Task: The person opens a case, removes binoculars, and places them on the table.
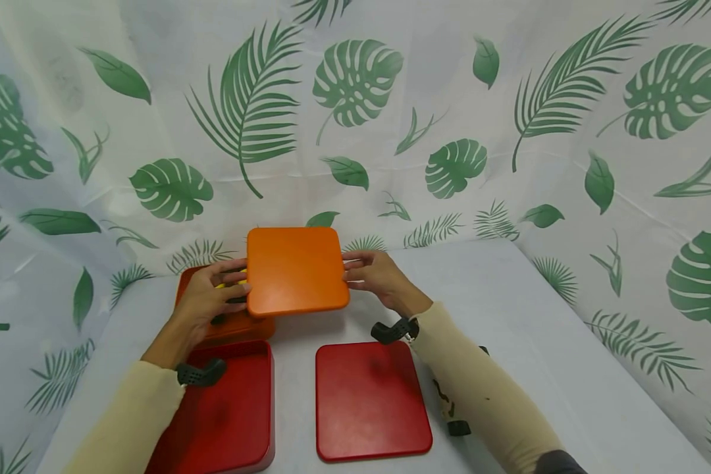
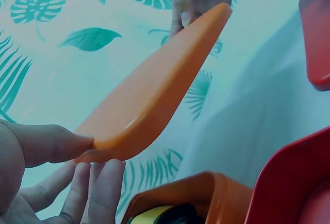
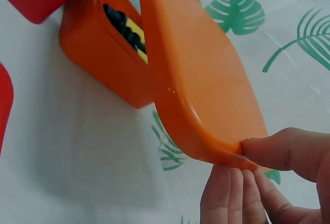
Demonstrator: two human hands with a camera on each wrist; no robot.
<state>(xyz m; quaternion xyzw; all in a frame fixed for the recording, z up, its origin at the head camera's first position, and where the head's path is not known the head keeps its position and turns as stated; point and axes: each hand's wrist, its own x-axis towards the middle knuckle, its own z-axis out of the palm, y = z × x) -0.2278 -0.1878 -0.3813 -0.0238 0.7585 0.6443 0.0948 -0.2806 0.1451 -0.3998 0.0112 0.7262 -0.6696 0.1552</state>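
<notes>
An orange lid [image 1: 296, 270] with rounded corners is held up between both hands, tilted so its broad face shows in the head view. At its left edge my left hand [image 1: 207, 296] pinches it between thumb and fingers. My right hand [image 1: 385, 283] pinches the opposite edge; the right wrist view shows the thumb [image 3: 283, 152] on one side and fingers below. Beneath and left of the lid is an uncovered orange box [image 1: 237, 328], partly hidden by the left hand. A yellow and black item [image 3: 129, 32] lies inside it; its kind is unclear.
Nearer me stands an uncovered red box [image 1: 231, 415], partly under the left forearm. A red lid [image 1: 373, 401] lies flat on the white table [image 1: 569, 368] to its right. A small patterned object with a black end [image 1: 457, 428] is partly hidden by the right forearm.
</notes>
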